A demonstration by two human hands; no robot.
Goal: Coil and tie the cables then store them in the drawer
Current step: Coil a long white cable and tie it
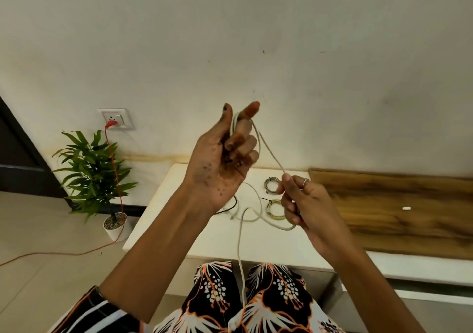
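My left hand (222, 158) is raised in front of the wall, palm toward me, with a white cable (269, 151) looped over its fingers and gripped by the curled fingers. The cable runs down to my right hand (298, 199), which pinches it between thumb and fingers, then curves onto the white cabinet top (204, 235) and hangs over my lap. Two coiled, tied cables (272, 184) (276, 209) lie on the cabinet top behind my right hand. A loose dark cable (231, 206) lies partly hidden by my left wrist.
A wooden panel (399, 212) with a small white object (406, 208) extends right. A potted plant (97, 169) stands on the floor at left. An orange cord (116, 176) runs from the wall socket (115, 118) across the floor.
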